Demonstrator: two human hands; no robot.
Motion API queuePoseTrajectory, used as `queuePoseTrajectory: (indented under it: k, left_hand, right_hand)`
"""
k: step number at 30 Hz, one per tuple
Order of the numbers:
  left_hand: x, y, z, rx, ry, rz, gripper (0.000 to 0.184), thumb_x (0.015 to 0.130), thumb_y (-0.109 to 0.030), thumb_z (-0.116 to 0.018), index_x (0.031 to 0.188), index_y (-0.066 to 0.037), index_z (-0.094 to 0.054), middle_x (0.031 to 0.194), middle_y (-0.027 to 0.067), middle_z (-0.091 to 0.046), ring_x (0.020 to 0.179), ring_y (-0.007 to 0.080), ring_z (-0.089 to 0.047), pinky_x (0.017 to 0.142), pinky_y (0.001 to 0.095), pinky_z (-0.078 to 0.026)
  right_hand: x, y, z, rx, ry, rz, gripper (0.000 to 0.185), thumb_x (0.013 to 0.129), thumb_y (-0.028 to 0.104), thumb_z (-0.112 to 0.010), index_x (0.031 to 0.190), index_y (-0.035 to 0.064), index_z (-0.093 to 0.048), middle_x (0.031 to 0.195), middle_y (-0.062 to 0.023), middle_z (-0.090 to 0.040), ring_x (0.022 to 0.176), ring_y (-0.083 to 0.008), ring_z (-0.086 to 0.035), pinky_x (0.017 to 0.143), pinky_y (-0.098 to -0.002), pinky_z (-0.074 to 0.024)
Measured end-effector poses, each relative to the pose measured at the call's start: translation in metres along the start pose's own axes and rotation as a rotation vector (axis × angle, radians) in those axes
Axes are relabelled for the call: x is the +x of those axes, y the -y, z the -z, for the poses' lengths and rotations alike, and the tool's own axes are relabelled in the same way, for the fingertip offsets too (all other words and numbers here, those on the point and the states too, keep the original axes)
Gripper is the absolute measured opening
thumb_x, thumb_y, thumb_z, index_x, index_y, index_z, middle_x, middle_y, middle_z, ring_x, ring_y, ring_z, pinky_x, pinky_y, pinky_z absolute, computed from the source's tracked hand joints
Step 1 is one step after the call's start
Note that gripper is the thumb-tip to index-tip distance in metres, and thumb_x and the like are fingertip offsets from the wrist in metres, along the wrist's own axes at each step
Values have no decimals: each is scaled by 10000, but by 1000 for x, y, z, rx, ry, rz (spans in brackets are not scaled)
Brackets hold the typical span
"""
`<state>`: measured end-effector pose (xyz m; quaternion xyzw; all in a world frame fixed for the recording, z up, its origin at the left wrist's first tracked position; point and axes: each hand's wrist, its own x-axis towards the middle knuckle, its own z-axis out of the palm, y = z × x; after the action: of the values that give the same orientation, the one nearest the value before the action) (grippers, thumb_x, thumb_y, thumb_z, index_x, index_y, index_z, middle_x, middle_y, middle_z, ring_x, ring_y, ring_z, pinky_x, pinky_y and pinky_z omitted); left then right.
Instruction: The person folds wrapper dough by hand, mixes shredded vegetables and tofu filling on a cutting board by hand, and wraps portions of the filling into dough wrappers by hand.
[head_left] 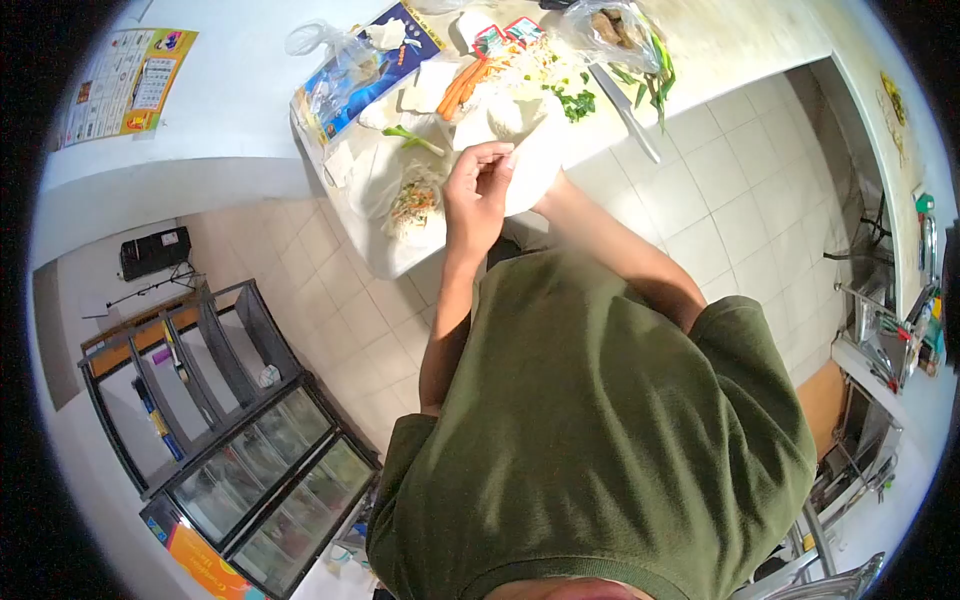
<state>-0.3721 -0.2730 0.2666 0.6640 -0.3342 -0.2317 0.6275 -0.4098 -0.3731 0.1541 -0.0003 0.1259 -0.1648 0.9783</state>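
My left hand has its thumb and fingers pinched together at the edge of a white sheet-like item. Behind this item, my right hand shows little beyond the wrist; its fingers are hidden. Left of my left hand, shredded mixed vegetables lie on clear plastic. A green onion piece is just above them. Farther back are carrot sticks, chopped greens and pale shreds. A knife lies to the right, its handle over the counter edge.
The white counter runs along the top, with a blue package, a plastic bag of brown items and long green leaves. Dark shelving stands lower left. Metal racks are at right, above tiled floor.
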Motion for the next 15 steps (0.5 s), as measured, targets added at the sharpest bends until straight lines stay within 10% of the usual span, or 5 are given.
queuePoseTrajectory:
  k: [15]
  left_hand:
    - [23, -17, 19, -89, 202, 42, 138, 1040, -136, -601, 1141, -43, -588, 1049, -1, -600, 898, 59, -531, 816, 227, -465]
  right_hand:
    - [7, 3, -4, 69, 302, -66, 466, 1014, 420, -562, 1312, 62, -590, 1243, -146, -668, 1055, -255, -684, 917, -430, -593]
